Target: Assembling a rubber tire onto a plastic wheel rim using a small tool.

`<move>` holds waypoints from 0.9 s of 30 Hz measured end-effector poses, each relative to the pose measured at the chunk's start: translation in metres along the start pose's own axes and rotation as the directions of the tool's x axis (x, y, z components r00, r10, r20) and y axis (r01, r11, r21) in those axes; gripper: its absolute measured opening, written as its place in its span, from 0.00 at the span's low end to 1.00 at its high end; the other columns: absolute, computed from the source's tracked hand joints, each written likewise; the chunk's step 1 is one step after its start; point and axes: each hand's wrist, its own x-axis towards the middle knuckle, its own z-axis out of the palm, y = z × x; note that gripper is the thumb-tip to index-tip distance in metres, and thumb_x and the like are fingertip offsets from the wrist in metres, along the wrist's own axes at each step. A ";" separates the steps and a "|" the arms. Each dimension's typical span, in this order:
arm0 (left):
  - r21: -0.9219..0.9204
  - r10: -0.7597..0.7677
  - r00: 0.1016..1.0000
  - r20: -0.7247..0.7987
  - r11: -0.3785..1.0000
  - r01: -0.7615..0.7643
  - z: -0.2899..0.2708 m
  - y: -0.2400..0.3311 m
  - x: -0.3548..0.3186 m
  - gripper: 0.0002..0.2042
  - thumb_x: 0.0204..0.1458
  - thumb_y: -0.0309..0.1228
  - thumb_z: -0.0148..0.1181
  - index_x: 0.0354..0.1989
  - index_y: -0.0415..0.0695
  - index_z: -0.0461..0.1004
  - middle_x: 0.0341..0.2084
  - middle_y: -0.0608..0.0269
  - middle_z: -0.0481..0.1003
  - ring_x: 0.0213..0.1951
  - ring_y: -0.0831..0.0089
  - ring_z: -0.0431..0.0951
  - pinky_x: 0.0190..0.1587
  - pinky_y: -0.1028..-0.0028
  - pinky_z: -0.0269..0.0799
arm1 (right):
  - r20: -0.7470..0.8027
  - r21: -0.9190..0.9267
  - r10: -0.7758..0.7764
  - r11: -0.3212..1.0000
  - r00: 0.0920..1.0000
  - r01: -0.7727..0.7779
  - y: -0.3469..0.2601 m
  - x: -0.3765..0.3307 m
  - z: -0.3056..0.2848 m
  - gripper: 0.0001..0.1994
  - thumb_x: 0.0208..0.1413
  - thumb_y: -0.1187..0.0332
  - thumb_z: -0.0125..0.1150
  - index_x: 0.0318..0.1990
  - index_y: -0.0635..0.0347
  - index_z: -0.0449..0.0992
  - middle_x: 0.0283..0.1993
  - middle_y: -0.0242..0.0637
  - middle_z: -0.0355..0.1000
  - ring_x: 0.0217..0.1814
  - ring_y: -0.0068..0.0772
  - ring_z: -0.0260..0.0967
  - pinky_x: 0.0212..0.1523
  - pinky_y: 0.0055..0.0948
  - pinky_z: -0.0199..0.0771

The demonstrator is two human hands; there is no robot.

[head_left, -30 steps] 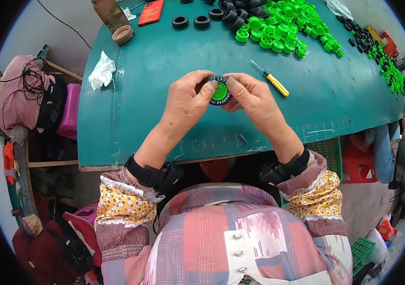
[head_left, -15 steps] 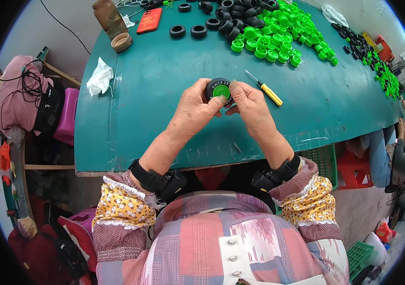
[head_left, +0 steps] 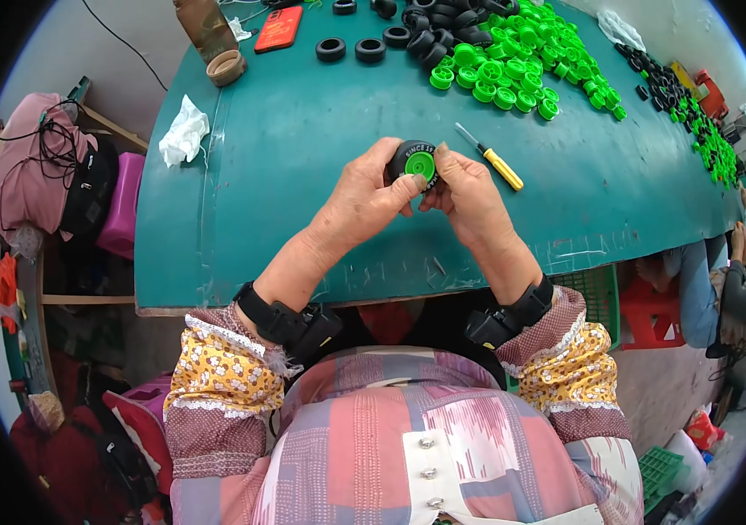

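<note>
While the head view looks down, my left hand point(head_left: 362, 192), angled inward, is clamped on a black-tyred green wheel point(head_left: 420, 165), thumb on its face; my right hand point(head_left: 474, 194), mirroring that slant, pinches its right edge, a yellow-handled screwdriver point(head_left: 502, 169) lying just right of those fingers.

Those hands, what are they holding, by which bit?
A black tyre with a green wheel: left hand around its left side, thumb at the wheel; right hand at its right edge.

Red phone point(head_left: 278, 29), white tissue point(head_left: 184, 133), brown bottle point(head_left: 204, 28), probably a red stool point(head_left: 644, 313)
</note>
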 end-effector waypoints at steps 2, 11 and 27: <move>-0.003 -0.006 1.000 0.020 1.000 0.006 -0.002 -0.003 0.000 0.15 0.52 0.30 0.55 0.45 0.36 0.64 0.29 0.65 0.68 0.25 0.80 0.71 0.29 0.80 0.70 | 0.018 0.047 0.032 0.998 0.999 -0.033 0.003 0.002 -0.001 0.18 0.60 0.54 0.45 0.31 0.61 0.72 0.24 0.29 0.67 0.21 0.18 0.61 0.25 0.19 0.66; -0.164 -0.145 0.987 -0.074 0.978 0.131 -0.014 -0.018 -0.002 0.19 0.53 0.36 0.56 0.48 0.37 0.65 0.32 0.64 0.70 0.27 0.79 0.72 0.31 0.80 0.70 | -0.009 -0.335 -0.206 0.923 0.978 0.191 0.005 0.005 0.005 0.14 0.57 0.59 0.53 0.35 0.64 0.72 0.25 0.29 0.68 0.25 0.17 0.64 0.27 0.20 0.67; -0.751 -0.109 0.969 -0.223 0.653 -0.099 -0.048 -0.022 -0.023 0.17 0.53 0.35 0.45 0.45 0.35 0.65 0.38 0.43 0.72 0.32 0.62 0.76 0.32 0.72 0.75 | 0.195 -0.977 -0.589 -0.050 0.784 0.206 -0.028 0.030 -0.064 0.19 0.45 0.64 0.60 0.44 0.65 0.68 0.42 0.48 0.66 0.46 0.48 0.62 0.47 0.39 0.63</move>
